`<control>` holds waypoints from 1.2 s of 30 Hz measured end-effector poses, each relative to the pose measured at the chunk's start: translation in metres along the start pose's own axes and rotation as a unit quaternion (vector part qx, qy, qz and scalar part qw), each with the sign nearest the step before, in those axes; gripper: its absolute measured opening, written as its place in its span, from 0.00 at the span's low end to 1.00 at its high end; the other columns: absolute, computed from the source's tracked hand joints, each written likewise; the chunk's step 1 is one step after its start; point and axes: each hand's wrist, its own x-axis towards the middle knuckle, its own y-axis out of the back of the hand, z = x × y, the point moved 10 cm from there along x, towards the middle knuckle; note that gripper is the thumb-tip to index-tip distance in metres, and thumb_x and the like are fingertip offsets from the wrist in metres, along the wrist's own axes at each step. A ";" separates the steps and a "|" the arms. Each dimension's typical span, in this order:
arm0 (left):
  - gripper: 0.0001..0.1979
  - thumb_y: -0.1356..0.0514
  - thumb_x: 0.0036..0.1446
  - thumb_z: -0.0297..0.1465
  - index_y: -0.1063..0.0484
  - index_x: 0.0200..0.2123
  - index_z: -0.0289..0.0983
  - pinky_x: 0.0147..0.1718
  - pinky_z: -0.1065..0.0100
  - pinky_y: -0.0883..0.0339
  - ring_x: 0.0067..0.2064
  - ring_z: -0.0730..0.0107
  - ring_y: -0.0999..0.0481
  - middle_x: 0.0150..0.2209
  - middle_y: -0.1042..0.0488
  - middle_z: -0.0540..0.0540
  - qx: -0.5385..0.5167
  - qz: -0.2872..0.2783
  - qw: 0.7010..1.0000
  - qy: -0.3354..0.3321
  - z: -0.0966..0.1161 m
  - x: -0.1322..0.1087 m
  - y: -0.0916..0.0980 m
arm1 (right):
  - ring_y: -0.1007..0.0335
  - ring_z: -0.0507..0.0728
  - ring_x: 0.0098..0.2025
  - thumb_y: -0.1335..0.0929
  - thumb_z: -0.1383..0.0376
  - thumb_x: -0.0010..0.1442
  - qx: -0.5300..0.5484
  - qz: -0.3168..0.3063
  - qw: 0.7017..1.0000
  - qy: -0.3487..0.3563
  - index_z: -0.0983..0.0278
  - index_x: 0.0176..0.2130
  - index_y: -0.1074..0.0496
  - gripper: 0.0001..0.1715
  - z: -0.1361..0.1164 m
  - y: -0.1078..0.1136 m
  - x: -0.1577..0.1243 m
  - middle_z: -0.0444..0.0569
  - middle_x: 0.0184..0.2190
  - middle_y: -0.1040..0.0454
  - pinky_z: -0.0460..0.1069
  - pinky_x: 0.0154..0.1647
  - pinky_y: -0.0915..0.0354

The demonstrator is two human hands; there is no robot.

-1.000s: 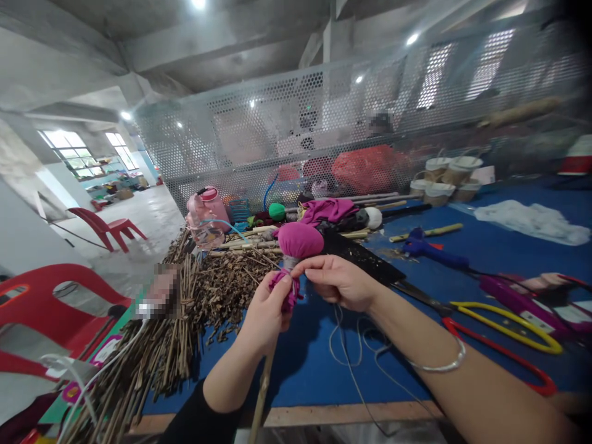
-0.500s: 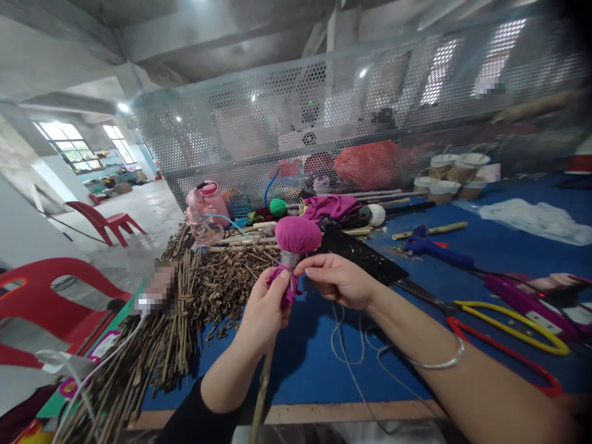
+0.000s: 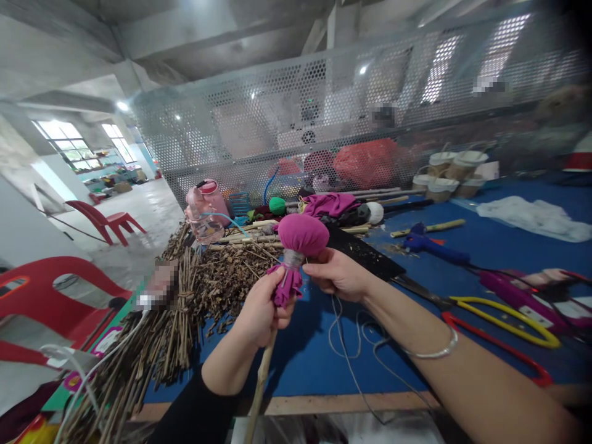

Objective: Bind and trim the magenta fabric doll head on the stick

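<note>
A round head of magenta cloth (image 3: 303, 234) tops a wooden stick (image 3: 262, 379), its neck bound with grey cord (image 3: 293, 259). Below the binding the cloth flares out in a loose skirt. My left hand (image 3: 263, 305) is closed around the stick just under the head, thumb against the cloth skirt. Pinched shut close to the neck's right side, my right hand (image 3: 335, 271) holds the grey cord. Slack loops of that cord (image 3: 346, 354) trail down over the blue table (image 3: 319, 370) past its front edge.
Bundled dry stalks (image 3: 178, 333) cover the table's left. Large scissors (image 3: 499, 320) with yellow and red handles lie right, near a blue glue gun (image 3: 432, 246). A perforated metal screen (image 3: 259, 123) stands behind, with paper cups (image 3: 444, 176) before it. A red chair (image 3: 60, 296) is at left.
The cloth head has tilted and shifted slightly right, its skirt turned more into view. My right hand has come in closer beneath the head. Both hands keep their hold.
</note>
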 end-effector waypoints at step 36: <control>0.20 0.37 0.50 0.45 0.40 0.29 0.36 0.11 0.83 0.58 0.12 0.89 0.54 0.18 0.40 0.58 -0.093 -0.093 0.988 -0.076 0.014 0.008 -0.016 | 0.63 0.42 0.12 0.24 0.55 0.41 0.029 0.044 0.998 0.042 0.65 0.25 0.37 0.23 -0.009 0.002 0.001 0.31 0.11 0.50 0.43 0.12 0.66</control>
